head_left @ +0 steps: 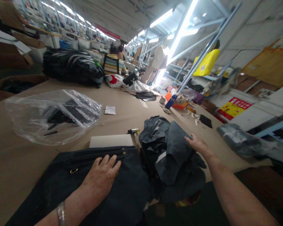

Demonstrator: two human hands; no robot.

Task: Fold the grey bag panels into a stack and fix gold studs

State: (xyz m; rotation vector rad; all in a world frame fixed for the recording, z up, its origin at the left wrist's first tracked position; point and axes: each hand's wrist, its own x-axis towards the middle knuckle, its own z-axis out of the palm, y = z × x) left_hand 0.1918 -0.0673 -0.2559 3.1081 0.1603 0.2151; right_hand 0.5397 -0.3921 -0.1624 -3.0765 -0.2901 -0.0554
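A dark blue-grey bag panel lies in front of me, with zips along its top and a gold D-ring. My left hand rests flat on it just below the zip, fingers stretched out. To the right is a crumpled pile of similar dark pieces, one with a zipped pocket. My right hand grips the edge of a dark material piece on top of that pile; some fingers are hidden. A hammer lies between panel and pile, its handle partly covered.
A white board sticks out behind the panel. Further left lies a clear plastic bag with dark pieces inside. A dark stack and an orange tray stand farther back. Someone in a striped top sits beyond the table.
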